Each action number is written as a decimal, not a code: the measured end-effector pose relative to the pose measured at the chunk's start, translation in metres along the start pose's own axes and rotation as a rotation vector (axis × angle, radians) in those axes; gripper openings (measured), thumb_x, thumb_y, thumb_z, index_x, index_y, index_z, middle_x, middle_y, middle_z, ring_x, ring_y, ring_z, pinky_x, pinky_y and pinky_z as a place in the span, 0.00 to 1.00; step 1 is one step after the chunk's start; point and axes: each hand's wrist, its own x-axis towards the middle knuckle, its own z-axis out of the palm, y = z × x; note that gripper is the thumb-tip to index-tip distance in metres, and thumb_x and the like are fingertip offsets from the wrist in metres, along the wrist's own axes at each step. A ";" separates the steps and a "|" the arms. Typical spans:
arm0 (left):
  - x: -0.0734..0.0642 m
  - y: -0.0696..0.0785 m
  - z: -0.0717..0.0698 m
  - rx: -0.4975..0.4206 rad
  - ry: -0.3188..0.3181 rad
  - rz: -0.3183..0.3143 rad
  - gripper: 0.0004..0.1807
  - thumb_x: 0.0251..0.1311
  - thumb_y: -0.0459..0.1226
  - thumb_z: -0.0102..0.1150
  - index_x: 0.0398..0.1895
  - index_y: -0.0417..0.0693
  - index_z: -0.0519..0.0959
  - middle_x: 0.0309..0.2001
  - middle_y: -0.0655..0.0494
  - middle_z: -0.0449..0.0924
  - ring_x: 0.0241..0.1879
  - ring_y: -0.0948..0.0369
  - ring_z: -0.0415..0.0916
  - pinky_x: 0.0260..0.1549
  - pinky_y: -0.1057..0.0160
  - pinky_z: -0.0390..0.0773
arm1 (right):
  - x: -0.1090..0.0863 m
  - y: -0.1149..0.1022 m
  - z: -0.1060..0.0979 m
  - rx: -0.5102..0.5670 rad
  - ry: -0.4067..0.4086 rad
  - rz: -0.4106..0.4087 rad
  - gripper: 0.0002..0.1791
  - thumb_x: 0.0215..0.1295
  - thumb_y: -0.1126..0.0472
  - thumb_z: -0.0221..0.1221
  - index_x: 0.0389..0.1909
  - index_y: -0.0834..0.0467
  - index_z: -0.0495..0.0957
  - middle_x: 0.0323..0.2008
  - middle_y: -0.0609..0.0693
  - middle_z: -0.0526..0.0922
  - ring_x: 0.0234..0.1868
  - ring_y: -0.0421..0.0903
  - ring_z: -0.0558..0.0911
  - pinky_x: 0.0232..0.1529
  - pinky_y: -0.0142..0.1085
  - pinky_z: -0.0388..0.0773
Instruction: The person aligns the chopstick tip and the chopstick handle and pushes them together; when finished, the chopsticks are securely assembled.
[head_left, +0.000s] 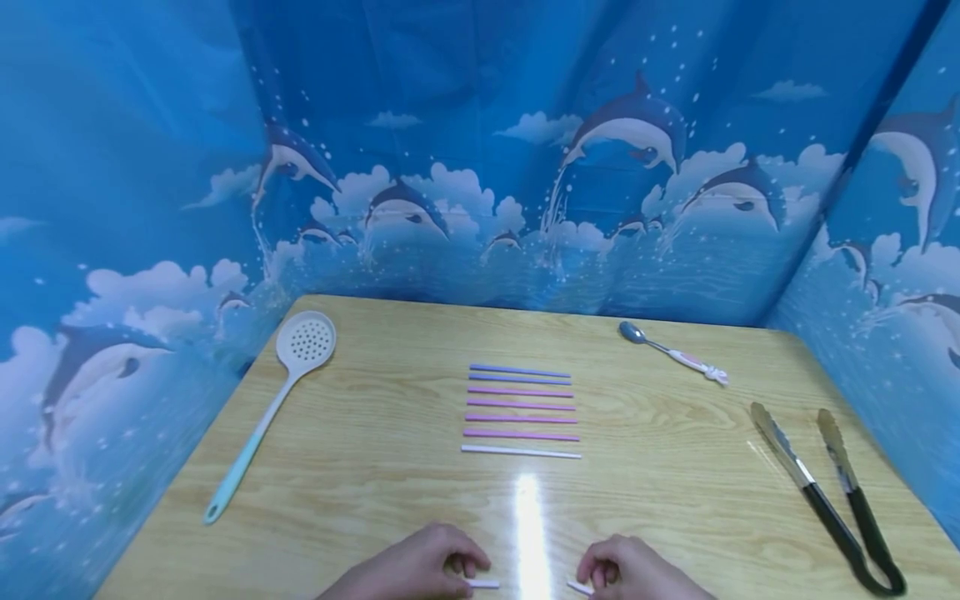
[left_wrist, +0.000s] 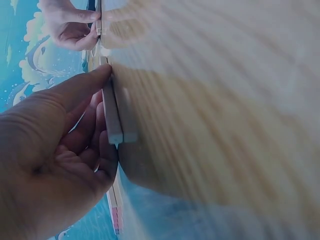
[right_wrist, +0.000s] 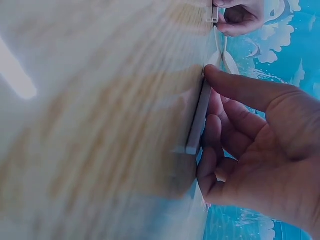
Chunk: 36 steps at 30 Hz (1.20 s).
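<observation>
At the table's near edge my left hand (head_left: 431, 562) pinches a short white stick (head_left: 484, 584) between thumb and fingers; its right end sticks out. My right hand (head_left: 636, 568) pinches another white stick (head_left: 579, 588), whose left end shows. A gap lies between the two sticks. In the left wrist view the square-ended stick (left_wrist: 111, 112) lies low against the tabletop. Much the same shows in the right wrist view, where the stick (right_wrist: 199, 117) sits along the fingertips. Beyond the hands lie parallel sticks: a white one (head_left: 521, 452), several pink ones (head_left: 521, 405) and two blue ones (head_left: 520, 378).
A slotted skimmer (head_left: 258, 425) with a mint handle lies on the left. At the back right is a spoon (head_left: 675, 353) with a white handle. Tongs (head_left: 832, 508) with black handles lie open at the right. A bright glare streak (head_left: 531, 533) crosses the wooden table (head_left: 360, 467).
</observation>
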 end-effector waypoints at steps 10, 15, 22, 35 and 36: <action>0.002 0.001 -0.001 -0.004 0.079 -0.016 0.10 0.54 0.32 0.63 0.40 0.46 0.84 0.33 0.69 0.79 0.33 0.78 0.71 0.33 0.75 0.77 | 0.002 -0.006 -0.002 0.044 0.045 -0.003 0.04 0.54 0.69 0.63 0.31 0.59 0.80 0.23 0.36 0.74 0.24 0.28 0.71 0.23 0.26 0.73; 0.009 0.007 -0.006 0.023 0.128 -0.021 0.09 0.57 0.37 0.63 0.41 0.50 0.84 0.36 0.69 0.80 0.36 0.77 0.72 0.37 0.74 0.76 | 0.007 -0.008 -0.003 -0.016 0.121 -0.093 0.03 0.57 0.68 0.63 0.32 0.59 0.80 0.24 0.36 0.75 0.26 0.27 0.71 0.23 0.27 0.74; 0.026 0.012 -0.013 -0.073 0.230 0.065 0.08 0.57 0.31 0.62 0.41 0.42 0.83 0.34 0.62 0.80 0.35 0.74 0.74 0.39 0.73 0.79 | 0.017 -0.019 -0.002 -0.106 0.251 -0.232 0.06 0.56 0.69 0.63 0.35 0.59 0.81 0.27 0.41 0.78 0.30 0.29 0.73 0.28 0.27 0.77; 0.044 0.020 -0.021 -0.052 0.297 0.167 0.09 0.58 0.30 0.61 0.41 0.39 0.81 0.35 0.52 0.80 0.36 0.72 0.76 0.38 0.72 0.80 | 0.037 -0.040 -0.001 -0.133 0.436 -0.372 0.10 0.52 0.72 0.65 0.36 0.60 0.81 0.26 0.44 0.79 0.28 0.30 0.74 0.25 0.28 0.78; 0.044 0.020 -0.022 -0.051 0.301 0.168 0.09 0.58 0.31 0.61 0.41 0.39 0.81 0.35 0.52 0.81 0.36 0.72 0.76 0.38 0.72 0.80 | 0.037 -0.040 -0.002 -0.134 0.436 -0.369 0.10 0.52 0.72 0.65 0.36 0.60 0.81 0.26 0.44 0.79 0.28 0.30 0.74 0.25 0.28 0.78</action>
